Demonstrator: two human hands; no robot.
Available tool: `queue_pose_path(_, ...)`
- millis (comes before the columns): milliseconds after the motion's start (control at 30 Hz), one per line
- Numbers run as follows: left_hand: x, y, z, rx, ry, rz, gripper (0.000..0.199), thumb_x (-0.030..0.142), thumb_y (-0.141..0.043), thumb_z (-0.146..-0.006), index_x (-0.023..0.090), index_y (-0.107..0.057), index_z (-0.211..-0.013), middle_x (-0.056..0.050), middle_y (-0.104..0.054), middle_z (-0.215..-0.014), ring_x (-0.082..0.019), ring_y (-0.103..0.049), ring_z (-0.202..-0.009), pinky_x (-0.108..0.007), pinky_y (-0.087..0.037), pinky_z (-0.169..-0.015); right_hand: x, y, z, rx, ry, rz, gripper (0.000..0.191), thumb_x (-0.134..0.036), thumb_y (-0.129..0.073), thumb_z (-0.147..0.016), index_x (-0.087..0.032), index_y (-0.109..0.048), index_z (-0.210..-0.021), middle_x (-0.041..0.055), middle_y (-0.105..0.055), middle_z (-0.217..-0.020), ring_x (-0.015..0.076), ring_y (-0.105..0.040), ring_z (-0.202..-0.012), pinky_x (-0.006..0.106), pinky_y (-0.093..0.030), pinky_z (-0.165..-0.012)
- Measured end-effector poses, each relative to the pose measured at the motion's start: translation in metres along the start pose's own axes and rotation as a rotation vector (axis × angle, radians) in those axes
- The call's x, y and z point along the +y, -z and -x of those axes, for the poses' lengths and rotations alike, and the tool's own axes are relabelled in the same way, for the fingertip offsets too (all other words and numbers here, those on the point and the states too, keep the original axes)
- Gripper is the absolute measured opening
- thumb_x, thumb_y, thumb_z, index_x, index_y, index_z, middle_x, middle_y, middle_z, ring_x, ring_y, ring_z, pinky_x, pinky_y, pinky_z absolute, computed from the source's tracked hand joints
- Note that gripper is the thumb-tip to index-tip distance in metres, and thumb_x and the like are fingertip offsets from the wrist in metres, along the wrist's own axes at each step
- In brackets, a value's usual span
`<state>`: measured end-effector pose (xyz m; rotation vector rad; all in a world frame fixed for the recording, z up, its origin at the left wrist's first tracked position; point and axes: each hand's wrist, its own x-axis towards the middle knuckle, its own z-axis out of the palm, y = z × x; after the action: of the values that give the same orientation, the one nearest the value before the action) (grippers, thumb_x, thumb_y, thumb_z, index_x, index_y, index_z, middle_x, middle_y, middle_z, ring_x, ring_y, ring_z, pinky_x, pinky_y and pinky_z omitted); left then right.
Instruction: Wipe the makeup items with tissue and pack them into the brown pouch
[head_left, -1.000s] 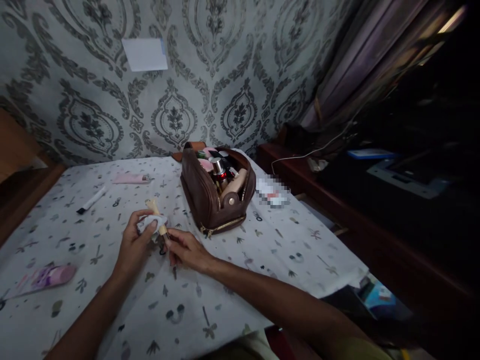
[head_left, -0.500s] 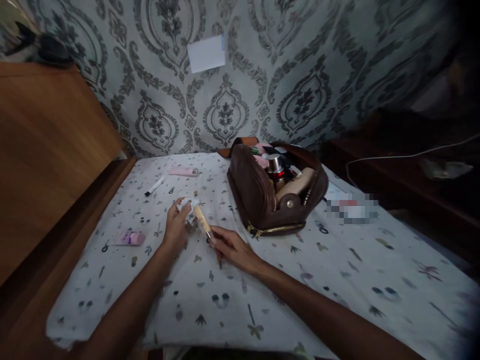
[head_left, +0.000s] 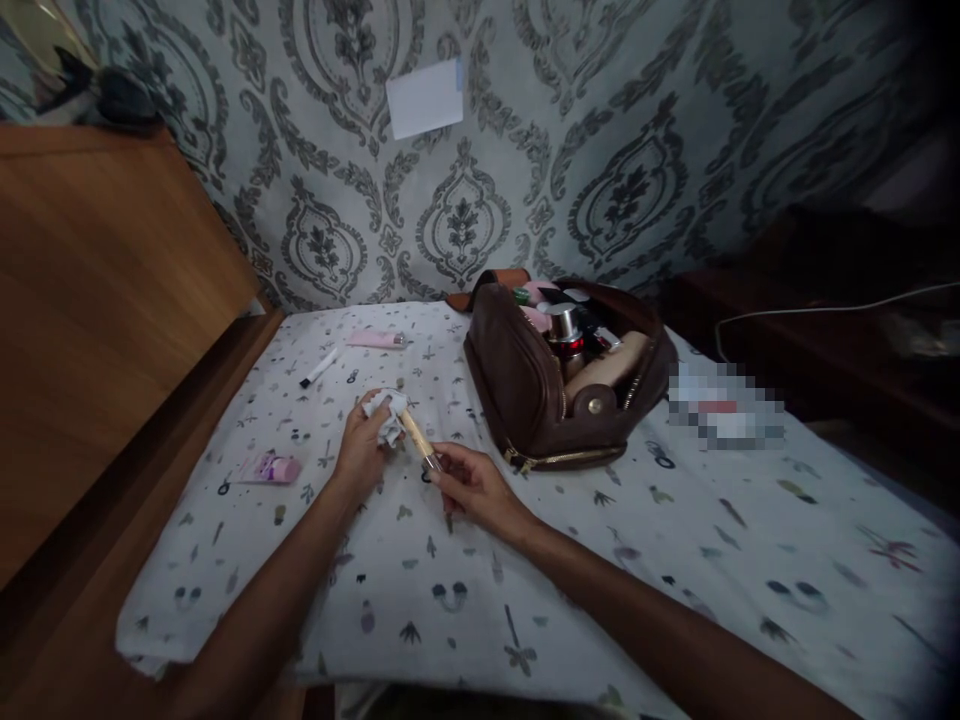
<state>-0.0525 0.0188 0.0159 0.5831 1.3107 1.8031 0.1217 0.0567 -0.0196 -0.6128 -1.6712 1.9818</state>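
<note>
A crumpled white wipe (head_left: 389, 422) is bunched in my left hand (head_left: 364, 440), its fingers closed round it. My right hand (head_left: 476, 492) pinches a slim yellow-beige cosmetic tube (head_left: 418, 436) by its silvery lower end. The tube's upper end touches the wipe. To the right of my hands stands an open brown cosmetic bag (head_left: 514, 370), holding a silver-capped bottle (head_left: 566, 325), a beige item (head_left: 611, 370) and several other things. Left of my hands lies a small pink-and-purple tube (head_left: 271, 468).
A pale pink tube (head_left: 375, 340) and a thin white stick with a black end (head_left: 321, 368) lie towards the back of the patterned cloth (head_left: 420, 640). Wooden furniture (head_left: 112, 300) borders the left side. At the right sits a blurred-out packet (head_left: 724, 405), near a white cable (head_left: 832, 310).
The whole view has shifted slightly, moving the scene to the right. Both hands keep their hold on the wipe and the tube, which stay against each other.
</note>
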Motion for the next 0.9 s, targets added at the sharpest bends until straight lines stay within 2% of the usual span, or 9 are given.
queue_pose_path(133, 0.0041, -0.0011, 0.0037, -0.083, -0.005, -0.076, 0.043, 0.039, -0.081, -0.069, 0.022, -0.067, -0.105, -0.001, -0.065, -0.091, -0.011, -0.060, -0.069, -0.020, -0.047, -0.057, -0.0002, 0.0002, -0.0003, 0.006, 0.039, -0.014, 0.047, -0.048, -0.073, -0.078, -0.020, -0.060, -0.115, -0.0064, -0.049, -0.074, 0.0047, -0.044, -0.047, 0.020, -0.039, -0.044)
queue_pose_path(300, 0.0082, -0.0053, 0.0092, -0.112, -0.056, -0.162, 0.056, 0.032, -0.084, -0.065, 0.024, -0.067, -0.117, -0.004, -0.064, -0.109, -0.012, -0.063, -0.082, -0.019, -0.049, -0.065, -0.0017, -0.0015, -0.0002, 0.064, 0.058, -0.010, 0.046, -0.039, -0.076, -0.075, -0.022, -0.059, -0.113, -0.0066, -0.046, -0.074, 0.0064, -0.044, -0.053, 0.018, -0.039, -0.046)
queue_pose_path(433, 0.0089, -0.0070, 0.0106, -0.116, -0.025, -0.119, 0.052, 0.036, -0.080, -0.070, 0.020, -0.066, -0.118, -0.005, -0.069, -0.097, -0.015, -0.065, -0.076, -0.022, -0.050, -0.063, -0.0011, -0.0021, 0.0006, 0.090, 0.041, 0.009, 0.046, -0.037, -0.077, -0.074, -0.020, -0.061, -0.113, -0.0049, -0.049, -0.074, 0.0084, -0.047, -0.060, 0.019, -0.040, -0.049)
queue_pose_path(533, 0.0076, -0.0068, 0.0097, -0.105, -0.005, -0.056, 0.050, 0.037, -0.078, -0.072, 0.020, -0.065, -0.117, -0.005, -0.072, -0.091, -0.016, -0.067, -0.071, -0.025, -0.052, -0.061, -0.0004, -0.0025, 0.0003, 0.105, 0.009, 0.016, 0.040, -0.041, -0.078, -0.072, -0.018, -0.063, -0.101, -0.0036, -0.053, -0.074, 0.0094, -0.050, -0.062, 0.019, -0.042, -0.050)
queue_pose_path(633, 0.0056, -0.0066, 0.0075, -0.063, -0.020, -0.040, 0.048, 0.037, -0.077, -0.072, 0.018, -0.066, -0.115, -0.007, -0.074, -0.087, -0.017, -0.067, -0.068, -0.024, -0.050, -0.054, -0.0010, -0.0027, -0.0009, 0.107, -0.015, -0.024, 0.041, -0.046, -0.079, -0.069, -0.019, -0.059, -0.093, -0.0042, -0.057, -0.075, 0.0075, -0.052, -0.055, 0.018, -0.040, -0.045)
queue_pose_path(733, 0.0041, -0.0062, 0.0051, -0.014, -0.031, -0.047, 0.044, 0.037, -0.076, -0.072, 0.017, -0.067, -0.110, -0.007, -0.075, -0.083, -0.017, -0.067, -0.065, -0.022, -0.046, -0.048, -0.0030, -0.0023, -0.0017, 0.085, -0.018, -0.075, 0.045, -0.051, -0.077, -0.071, -0.020, -0.057, -0.096, -0.0039, -0.060, -0.075, 0.0073, -0.053, -0.047, 0.018, -0.035, -0.039)
queue_pose_path(900, 0.0042, -0.0050, 0.0037, 0.022, -0.058, -0.053, 0.039, 0.039, -0.074, -0.073, 0.016, -0.066, -0.103, -0.007, -0.074, -0.078, -0.017, -0.066, -0.062, -0.024, -0.049, -0.052, -0.0069, -0.0014, -0.0009, 0.071, -0.012, -0.139, 0.050, -0.056, -0.073, -0.075, -0.017, -0.060, -0.103, 0.0002, -0.066, -0.075, 0.0088, -0.057, -0.049, 0.019, -0.037, -0.040)
